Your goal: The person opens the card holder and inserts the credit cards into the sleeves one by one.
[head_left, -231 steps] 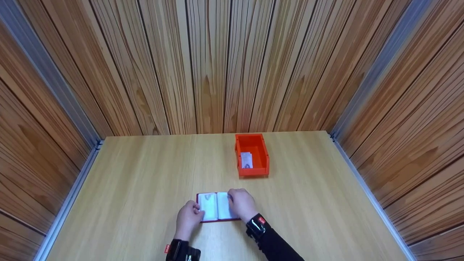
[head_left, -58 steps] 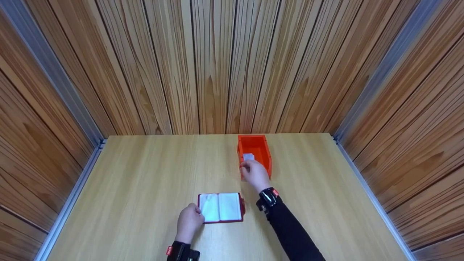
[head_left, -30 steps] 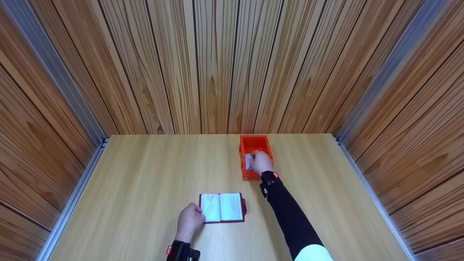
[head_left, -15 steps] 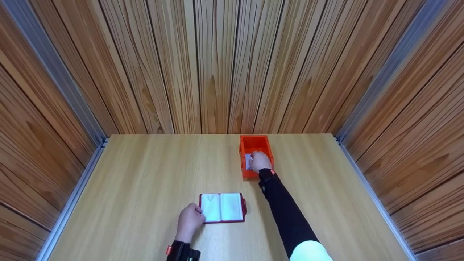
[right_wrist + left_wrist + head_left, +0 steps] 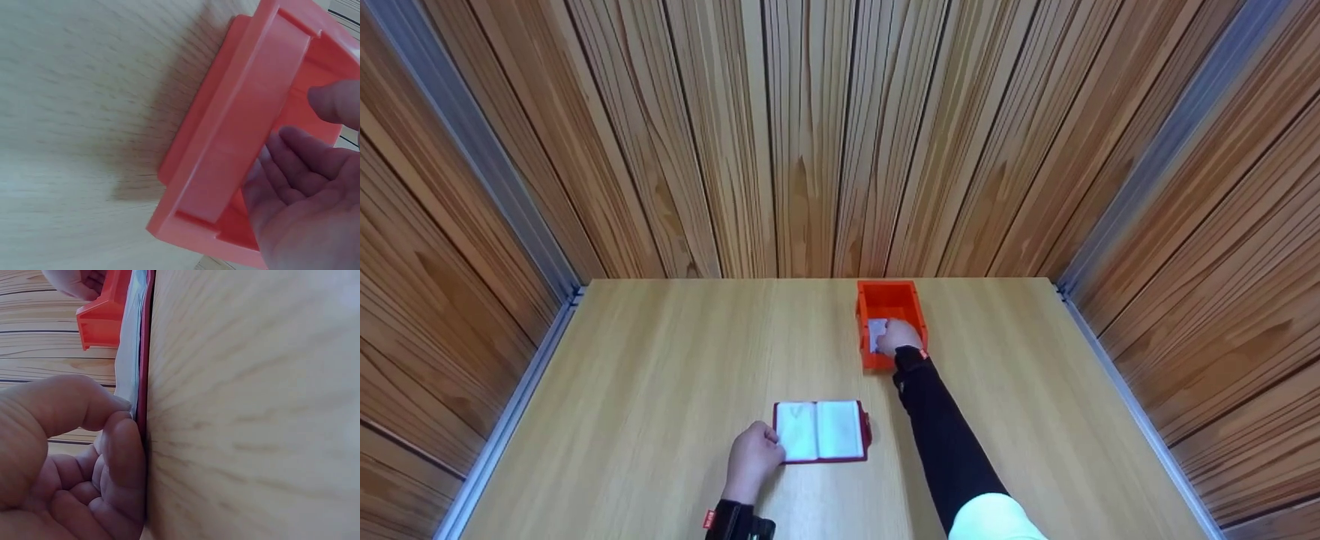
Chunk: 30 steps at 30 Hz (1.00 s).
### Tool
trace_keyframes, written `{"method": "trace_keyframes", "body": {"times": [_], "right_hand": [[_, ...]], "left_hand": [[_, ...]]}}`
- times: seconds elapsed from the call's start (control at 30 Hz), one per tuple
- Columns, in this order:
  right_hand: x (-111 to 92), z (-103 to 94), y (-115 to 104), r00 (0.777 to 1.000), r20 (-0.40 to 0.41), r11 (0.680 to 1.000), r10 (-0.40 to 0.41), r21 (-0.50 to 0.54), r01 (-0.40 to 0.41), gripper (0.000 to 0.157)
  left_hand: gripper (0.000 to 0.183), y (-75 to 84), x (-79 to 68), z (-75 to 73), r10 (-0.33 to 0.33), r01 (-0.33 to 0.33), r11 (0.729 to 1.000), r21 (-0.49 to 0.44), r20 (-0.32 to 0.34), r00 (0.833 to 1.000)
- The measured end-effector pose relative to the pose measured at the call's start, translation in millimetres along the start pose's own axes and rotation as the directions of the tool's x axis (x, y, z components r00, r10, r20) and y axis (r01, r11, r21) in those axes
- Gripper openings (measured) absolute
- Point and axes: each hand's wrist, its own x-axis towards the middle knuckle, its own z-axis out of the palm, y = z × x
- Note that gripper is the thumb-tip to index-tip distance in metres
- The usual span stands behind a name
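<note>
Head view: a small red-covered booklet was laid open on the wood-grained table, its pale pages facing up. Its left side was pinched near the lower corner by the left hand; in the left wrist view, the thumb and forefinger were brought together at the page edge, and the other fingers were curled below.

Farther back, beyond the booklet and slightly to its right, an orange bin was placed. Inside, white paper was laid along the left side, and the right hand was lowered in just beside it. In the right wrist view, the thumb was held well apart from the loosely bent fingers; some fingertips were hidden, so whether the paper was touched could not be told.

The right forearm was covered by a black sleeve. The table was enclosed by wood-plank walls, with metal strips at the corners.
</note>
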Motion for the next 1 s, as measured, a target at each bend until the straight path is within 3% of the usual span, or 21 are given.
{"method": "trace_keyframes", "body": {"times": [0.2, 0.37, 0.57, 0.67, 1.0], "right_hand": [[-3.2, 1.8, 1.0, 0.999, -0.006, 0.999, 0.033, 0.002, -0.033, 0.035], [-2.8, 6.9, 4.4, 1.000, -0.022, 0.998, -0.005, -0.062, 0.004, 0.024], [-1.2, 12.1, 8.2, 0.999, -0.012, 0.993, -0.041, -0.107, 0.040, 0.034], [-0.4, 11.5, 8.8, 0.999, 0.004, 0.997, -0.033, -0.063, 0.033, 0.039], [-0.9, 7.5, 8.9, 0.999, 0.041, 0.999, 0.020, 0.042, -0.022, 0.052]], "left_hand": [[0.014, 0.1, -1.2, 0.4, 0.013, -0.013, 1.000, -0.009, -0.018, 1.000], [0.013, -0.5, -1.8, 0.3, 0.031, -0.031, 1.000, -0.002, -0.024, 0.999], [0.013, -3.2, -3.2, 0.8, 0.079, -0.080, 0.997, -0.004, -0.056, 0.995], [0.013, -4.2, -3.7, 0.8, 0.111, -0.110, 0.994, 0.014, -0.082, 0.990], [0.014, -2.4, -3.3, 0.4, 0.062, -0.063, 0.998, -0.010, -0.039, 0.997]]}}
